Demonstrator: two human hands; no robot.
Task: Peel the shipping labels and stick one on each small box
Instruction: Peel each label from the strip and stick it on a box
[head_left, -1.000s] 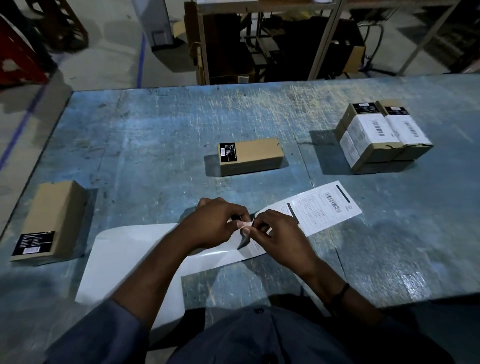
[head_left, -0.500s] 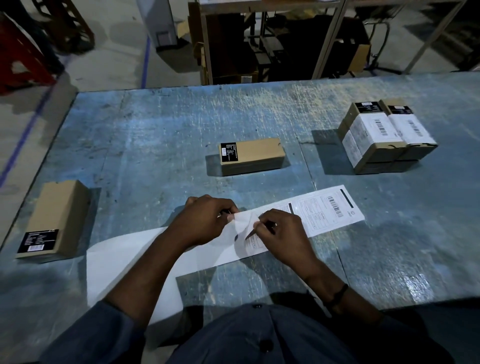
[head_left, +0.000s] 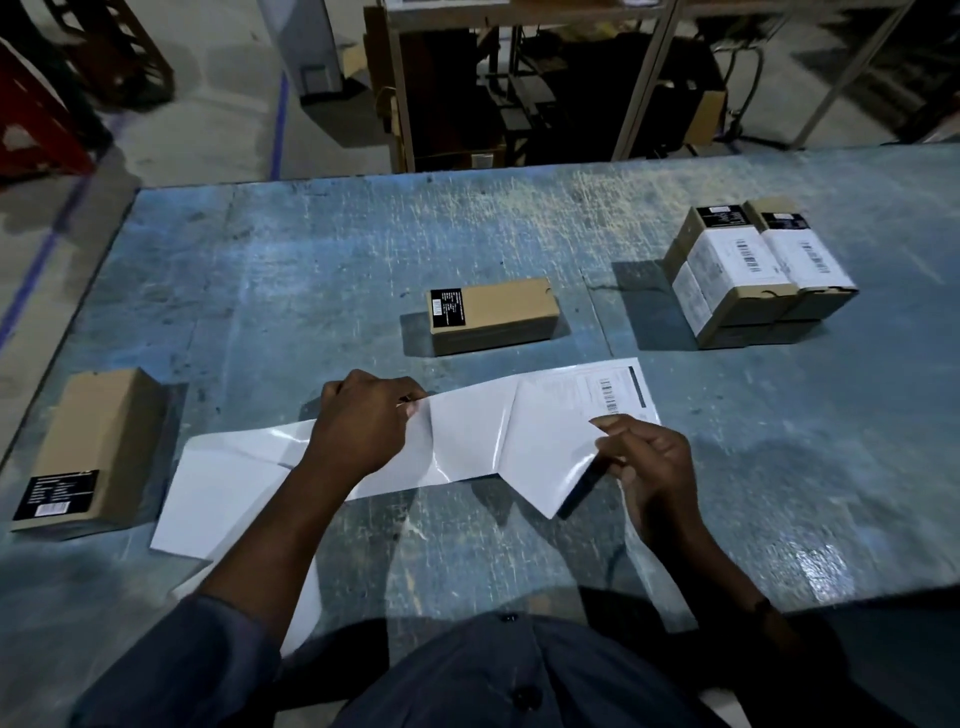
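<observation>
Item: shipping label (head_left: 550, 457), half lifted off liner strip (head_left: 467, 447), lying just on the worker's side of the bare middle box (head_left: 493, 317). Right hand (head_left: 649, 467) pinches its curled corner; left hand (head_left: 363, 426) pinches the strip. Best peeled low and slowly, avoiding self-sticking.

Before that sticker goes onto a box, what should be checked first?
1. Left hand pinches the backing strip: ok.
2. Right hand pinches the label by its corner: ok.
3. Label fully off the backing: not ok, its barcode end is attached.
4. A bare box waits nearby: ok, the middle box has no shipping label.
5. Label free of creases: cannot tell.
</observation>
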